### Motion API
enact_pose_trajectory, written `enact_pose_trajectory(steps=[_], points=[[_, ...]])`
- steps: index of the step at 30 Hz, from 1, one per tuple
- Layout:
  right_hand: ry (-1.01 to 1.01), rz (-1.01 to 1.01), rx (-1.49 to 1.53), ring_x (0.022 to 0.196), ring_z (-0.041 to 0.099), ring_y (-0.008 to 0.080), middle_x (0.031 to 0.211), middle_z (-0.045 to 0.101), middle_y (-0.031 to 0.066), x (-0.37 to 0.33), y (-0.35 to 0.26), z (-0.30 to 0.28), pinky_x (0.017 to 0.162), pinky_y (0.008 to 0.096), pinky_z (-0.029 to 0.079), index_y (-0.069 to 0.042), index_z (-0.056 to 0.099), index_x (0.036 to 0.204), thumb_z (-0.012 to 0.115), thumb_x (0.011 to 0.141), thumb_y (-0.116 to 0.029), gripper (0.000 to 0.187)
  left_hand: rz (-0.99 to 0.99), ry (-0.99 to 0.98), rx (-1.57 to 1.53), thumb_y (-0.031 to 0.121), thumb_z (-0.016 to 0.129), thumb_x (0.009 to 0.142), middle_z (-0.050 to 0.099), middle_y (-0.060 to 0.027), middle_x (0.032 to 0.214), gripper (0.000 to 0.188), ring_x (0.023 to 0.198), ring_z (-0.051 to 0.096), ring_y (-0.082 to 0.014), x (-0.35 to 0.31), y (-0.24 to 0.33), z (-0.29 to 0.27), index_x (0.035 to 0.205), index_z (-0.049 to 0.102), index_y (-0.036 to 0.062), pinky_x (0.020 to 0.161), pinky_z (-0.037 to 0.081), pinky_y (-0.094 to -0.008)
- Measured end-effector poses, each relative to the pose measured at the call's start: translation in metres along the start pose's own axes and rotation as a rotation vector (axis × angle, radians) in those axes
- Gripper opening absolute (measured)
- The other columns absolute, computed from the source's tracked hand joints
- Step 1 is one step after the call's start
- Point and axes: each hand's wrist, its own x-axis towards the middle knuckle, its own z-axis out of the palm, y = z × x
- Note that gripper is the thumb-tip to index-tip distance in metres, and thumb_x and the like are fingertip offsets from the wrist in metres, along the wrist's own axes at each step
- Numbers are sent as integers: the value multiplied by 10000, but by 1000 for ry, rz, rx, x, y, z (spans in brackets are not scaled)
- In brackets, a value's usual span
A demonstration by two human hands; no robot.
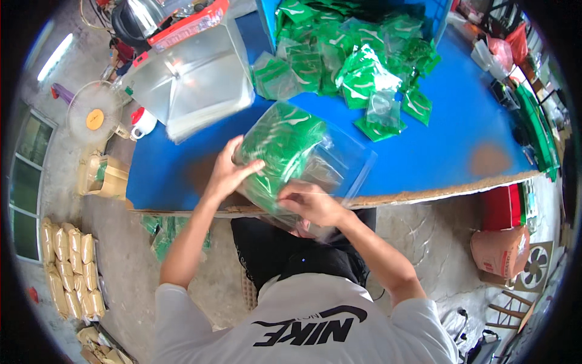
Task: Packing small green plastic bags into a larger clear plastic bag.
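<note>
A clear plastic bag (357, 167) filled with green packets (285, 139) is held at the near edge of the blue table (448, 142). My left hand (233, 173) grips its left side, thumb lying over the front and the other fingers behind. At the lower right of the bag, my right hand (310, 203) has its fingers curled in and pinched on the plastic. Motion smears the bag a little, so its opening is hard to make out. Beyond it lies a heap of flat green packets (321, 67), spilling from a blue bin (441, 24).
A stack of clear plastic bags (203, 79) lies on the table's left, near a white mug with a red lid (143, 122). A fan (94, 118) stands at the left. Packed tan bags (73, 267) are piled on the floor. A carton (500, 252) sits at the right.
</note>
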Motion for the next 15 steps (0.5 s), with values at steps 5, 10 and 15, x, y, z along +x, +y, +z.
enact_pose_trajectory(steps=[5,10,15], points=[[38,-294,-360,923,653,365,969,670,164,-21,-9,12,813,419,525,-10,670,1006,615,895,-8,124,307,115,423,265,748,879,485,-188,1476,691,1368,461,-355,18,14,-25,1463,445,55,1142,353,-407],[-95,-80,7,900,682,314,955,699,144,-49,-108,-36,807,373,532,11,674,981,604,888,28,118,495,12,617,427,518,996,302,-154,1598,640,1479,255,-371,25,49,17,1521,372,92,1218,167,-474],[612,-629,552,891,678,290,923,682,208,-41,-225,11,679,418,551,46,657,921,607,881,4,77,608,-85,828,588,477,970,307,-115,1604,719,1471,270,-359,19,17,54,1521,386,136,1207,147,-551]])
